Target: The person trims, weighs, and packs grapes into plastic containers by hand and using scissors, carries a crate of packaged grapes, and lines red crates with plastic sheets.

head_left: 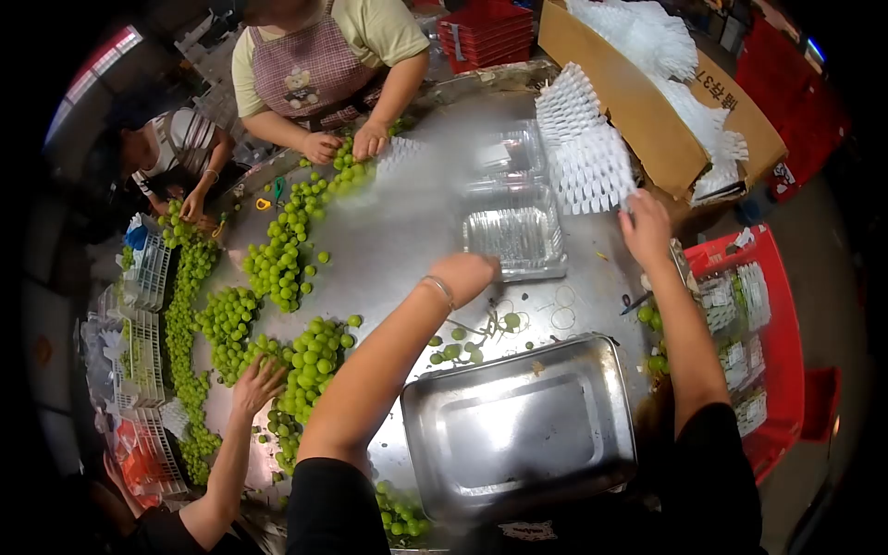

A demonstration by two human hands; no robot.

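My left hand (pixel 465 277) is closed at the near left corner of a clear plastic clamshell box (pixel 513 236), its fingertips partly hidden. Behind that box, another clear plastic box (pixel 511 153) lies on the metal table (pixel 370 236). My right hand (pixel 647 227) pinches the lower right edge of a white foam net sheet (pixel 592 176). Below my hands sits a shallow steel tray (pixel 523 421) with nothing in it. Loose green grapes (pixel 453 351) and bare stems lie between the tray and the box. A blurred patch covers the table's upper middle.
Bunches of green grapes (pixel 314 361) line the left side, where a co-worker's hand (pixel 257 384) reaches in. Across the table another person (pixel 328 69) handles grapes. A cardboard box (pixel 629 92) of foam nets stands back right; a red crate (pixel 782 370) of packed boxes is at right.
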